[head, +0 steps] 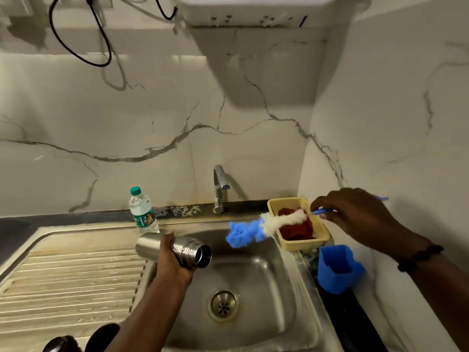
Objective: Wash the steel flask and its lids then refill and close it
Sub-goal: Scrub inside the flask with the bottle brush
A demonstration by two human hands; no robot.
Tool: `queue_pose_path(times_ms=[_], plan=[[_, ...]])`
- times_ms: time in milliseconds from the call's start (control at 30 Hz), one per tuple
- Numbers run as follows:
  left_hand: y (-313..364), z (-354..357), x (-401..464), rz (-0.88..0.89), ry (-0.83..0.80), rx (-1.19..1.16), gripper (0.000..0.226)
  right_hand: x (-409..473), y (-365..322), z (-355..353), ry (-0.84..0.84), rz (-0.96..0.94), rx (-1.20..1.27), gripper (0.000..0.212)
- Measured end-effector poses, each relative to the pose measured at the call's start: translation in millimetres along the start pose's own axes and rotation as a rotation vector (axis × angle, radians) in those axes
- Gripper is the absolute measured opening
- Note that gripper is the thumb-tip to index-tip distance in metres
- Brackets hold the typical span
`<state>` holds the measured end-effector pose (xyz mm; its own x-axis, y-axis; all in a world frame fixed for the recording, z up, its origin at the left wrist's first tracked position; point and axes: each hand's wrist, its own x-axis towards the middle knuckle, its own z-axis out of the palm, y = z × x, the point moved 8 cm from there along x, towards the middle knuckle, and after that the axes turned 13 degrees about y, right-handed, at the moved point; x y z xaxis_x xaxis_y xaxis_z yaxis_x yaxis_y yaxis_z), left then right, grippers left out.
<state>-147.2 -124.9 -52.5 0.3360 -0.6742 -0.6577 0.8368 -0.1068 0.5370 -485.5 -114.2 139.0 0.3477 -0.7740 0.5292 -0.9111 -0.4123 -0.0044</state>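
my left hand (pixel 170 260) is wrapped around the middle of the steel flask (pixel 175 250), fingers curled tight on the body, holding it tipped on its side above the sink (pixel 286 295) with the open mouth facing right, toward the brush. my right hand (pixel 352 214) pinches the thin blue handle of the bottle brush (pixel 258 228) near its far end, so the white and blue fluffy head hangs out over the basin, just short of the flask's mouth.

what could go wrong, i think: i hold the brush far back on a slim handle, so the head may wobble and miss the narrow opening, or bend against the rim instead of sliding in. the steel is smooth and likely wet, so a hard push from the brush could twist the flask in my grip or knock it into the basin. the brush passes right over the yellow basket (pixel 299 243) beside the sink, and a careless sweep might catch its edge.

my left forearm comes up from below, wrist turned in. my right arm reaches in from the right, wrist bent down, a beaded bracelet (pixel 420 257) on it.
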Motion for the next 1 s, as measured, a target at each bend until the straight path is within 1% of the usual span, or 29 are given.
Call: queue_pose_path(times_ms=[67, 167, 267, 400, 600, 700, 800, 900, 1000], plan=[[-14, -5, -3, -0.036, 0.019, 0.046, 0.035, 1, 3, -12, 0.007, -0.056, -0.133, 0.018], [-34, -5, -13, -0.096, 0.031, 0.105, 0.041, 0, 9, -28, -0.017, -0.081, -0.299, 0.015], [-50, -4, -24, -0.128, 0.052, 0.141, 0.042, -4, 15, -48, 0.006, -0.137, -0.459, 0.018], [-72, 4, -40, -0.205, 0.026, 0.187, 0.028, -5, 19, -65, -0.139, -0.144, -0.676, 0.021], [-95, 19, -58, -0.260, -0.021, 0.249, 0.039, -9, 23, -85, -0.266, -0.151, -0.904, 0.028], [-105, 24, -69, -0.286, -0.032, 0.250, 0.039, -11, 28, -73, -0.323, -0.176, -0.952, 0.031], [-110, 27, -75, -0.297, -0.052, 0.261, 0.047, -23, 37, -44, -0.372, -0.189, -0.925, 0.026], [-111, 28, -77, -0.293, -0.077, 0.281, 0.055, -33, 42, -26, -0.344, -0.238, -0.872, 0.025], [-109, 27, -79, -0.285, -0.077, 0.291, 0.055, -37, 43, -17, -0.333, -0.277, -0.822, 0.032]])
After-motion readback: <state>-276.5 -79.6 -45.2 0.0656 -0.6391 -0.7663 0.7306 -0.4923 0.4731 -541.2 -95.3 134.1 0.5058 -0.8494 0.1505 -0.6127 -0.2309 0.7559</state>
